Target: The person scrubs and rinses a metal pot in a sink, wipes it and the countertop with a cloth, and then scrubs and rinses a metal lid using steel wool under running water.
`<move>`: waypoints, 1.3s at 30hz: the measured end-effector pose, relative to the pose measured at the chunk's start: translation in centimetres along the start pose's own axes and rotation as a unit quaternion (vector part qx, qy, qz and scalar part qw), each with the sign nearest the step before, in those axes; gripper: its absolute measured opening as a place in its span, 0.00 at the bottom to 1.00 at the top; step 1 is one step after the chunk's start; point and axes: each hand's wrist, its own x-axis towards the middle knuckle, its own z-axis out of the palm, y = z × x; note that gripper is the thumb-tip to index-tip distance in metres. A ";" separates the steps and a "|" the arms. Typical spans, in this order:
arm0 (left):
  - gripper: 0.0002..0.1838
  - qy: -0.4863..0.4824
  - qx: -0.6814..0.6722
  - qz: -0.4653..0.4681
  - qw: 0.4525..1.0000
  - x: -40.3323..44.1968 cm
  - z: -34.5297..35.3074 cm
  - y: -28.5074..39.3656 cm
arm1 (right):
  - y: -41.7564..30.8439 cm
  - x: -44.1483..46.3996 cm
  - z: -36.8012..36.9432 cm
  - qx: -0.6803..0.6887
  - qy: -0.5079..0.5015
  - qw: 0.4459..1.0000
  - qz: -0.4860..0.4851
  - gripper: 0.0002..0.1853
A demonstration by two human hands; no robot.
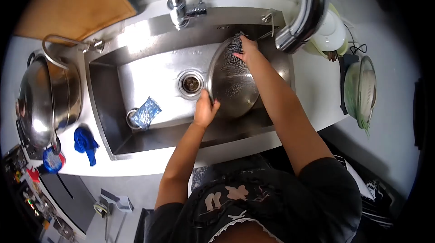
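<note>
1. Metal bowl [229,75]: tilted within the sink [105,91], at 3 o'clock from the drain [190,83]; pale streaks mark its surface.

2. Left hand [206,109]: at the bowl's 8 o'clock rim, thumb apart from the bent fingers, which appear to pinch the edge.

3. Right hand [247,49]: at the bowl's 12 o'clock, fingers curled over a dark scouring pad [235,46], thumb held apart.

4. Technique, as judged: a firm hold at 8 o'clock counters the push at 12 — a loosely held bowl may rock or slide. The pad works best flat beneath the fingers, in overlapping strokes along the curve; turning the bowl in small steps spares the right arm a long reach.

5. Hidden: the right forearm crosses the bowl's 3 o'clock side; the right fingertips are lost at the pad; the underside is out of sight, so its contact with the sink floor cannot be told. The large spout [292,34], toward 1 o'clock, covers part of the sink's corner.

6. Hard to make out: whether the streaks are suds or water — and what the pale ring [130,119] is, beside the blue sponge [148,112] at 8 o'clock from the drain.
</note>
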 end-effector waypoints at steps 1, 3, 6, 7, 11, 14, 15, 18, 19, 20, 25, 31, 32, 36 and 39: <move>0.18 0.011 0.017 0.021 1.000 -0.2 0.2 -0.7 | -0.4 2.7 -1.0 0.016 0.001 1.000 0.022 0.14; 0.21 -0.010 0.030 -0.004 1.000 -0.2 -0.1 -0.7 | -1.0 4.1 -1.8 0.036 0.000 0.998 0.051 0.14; 0.23 -0.028 0.032 -0.010 0.999 -0.4 -0.9 -0.4 | 0.3 1.6 -2.2 0.162 -0.216 0.959 0.082 0.19; 0.21 -0.005 0.021 0.027 0.999 -0.2 -1.1 -0.6 | 0.1 -1.2 -1.7 0.109 -0.210 0.970 0.058 0.20; 0.21 0.034 -0.135 -0.076 0.987 0.5 -2.1 -0.4 | 2.9 -7.3 -3.6 -0.218 -0.131 0.934 -0.251 0.25; 0.15 0.093 0.015 -0.002 0.996 4.1 -2.7 0.7 | 2.3 -9.4 -5.4 -0.361 -0.126 0.761 -0.525 0.26; 0.14 0.081 0.037 -0.027 0.996 5.7 -3.2 1.9 | 1.9 -9.1 -5.0 -0.373 -0.131 0.697 -0.599 0.26; 0.11 0.064 0.132 -0.017 0.989 10.0 -3.0 3.2 | -0.6 -8.7 -2.1 -0.427 -0.188 0.568 -0.677 0.22; 0.11 0.065 0.147 0.028 0.987 10.7 -2.7 3.1 | -1.6 -8.5 -1.3 -0.482 -0.223 0.501 -0.684 0.20; 0.10 0.066 0.163 0.074 0.982 11.2 -2.5 3.0 | -1.9 -7.5 -0.2 -0.509 -0.266 0.491 -0.655 0.15; 0.09 0.061 0.060 0.079 0.993 9.5 -2.5 1.7 | -4.9 -9.4 -0.2 -0.576 -0.402 0.530 -0.474 0.12; 0.13 0.075 0.064 0.050 0.994 6.4 -3.9 1.7 | -5.8 -5.3 -8.3 -0.475 -0.377 0.596 -0.526 0.15; 0.13 0.083 0.064 0.048 0.993 5.8 -4.1 1.6 | -5.4 -5.5 -8.7 -0.465 -0.377 0.616 -0.512 0.15; 0.14 0.035 0.112 0.119 0.986 5.7 -4.0 3.2 | -5.4 -12.8 -5.9 -0.581 -0.397 0.485 -0.519 0.13; 0.13 0.017 0.084 0.151 0.985 5.4 -3.9 4.9 | -5.5 -14.8 -6.2 -0.610 -0.377 0.495 -0.490 0.13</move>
